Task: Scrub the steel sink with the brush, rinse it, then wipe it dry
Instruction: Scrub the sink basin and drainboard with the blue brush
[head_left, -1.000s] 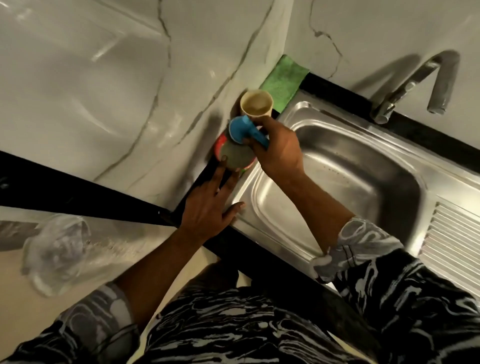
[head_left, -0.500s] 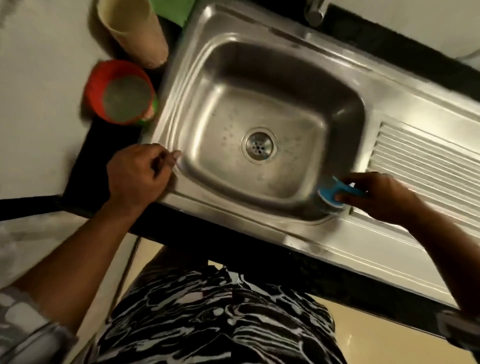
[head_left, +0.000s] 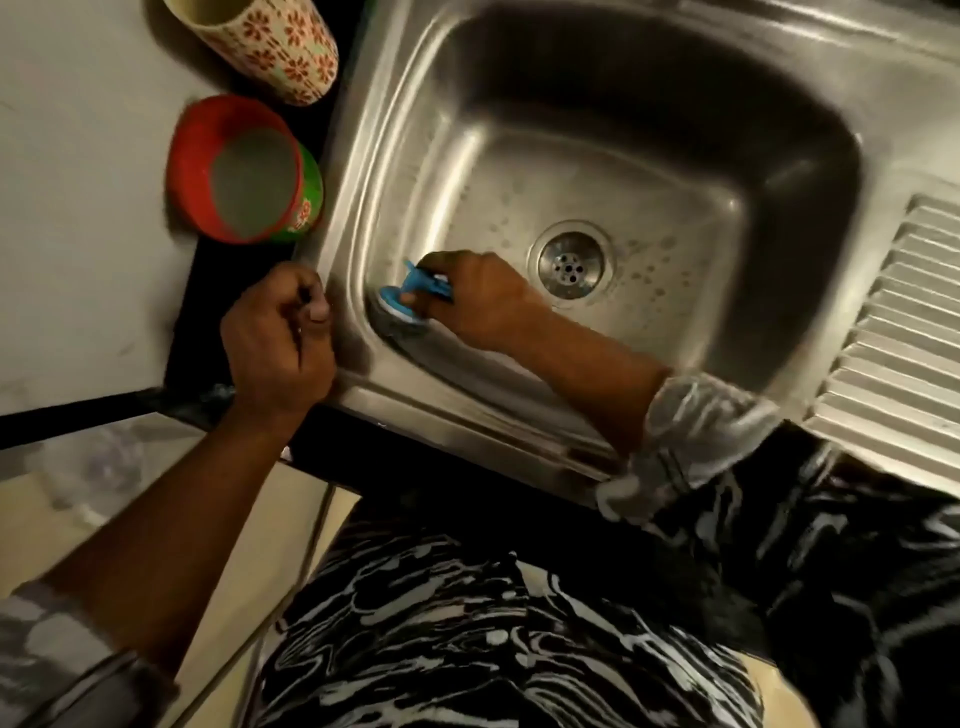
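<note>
Brush (head_left: 414, 292) gripped by right hand (head_left: 483, 304) presses sink (head_left: 675, 171) corner.

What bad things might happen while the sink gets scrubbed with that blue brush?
1. The brush is in the basin corner nearest the open red tub and the flowery cup. A wide stroke or a splash might wet them or knock them over.
2. The right hand holds the brush by its short handle. It might slip on the droplet-spotted steel, and the knuckles could bump the sink wall.
</note>
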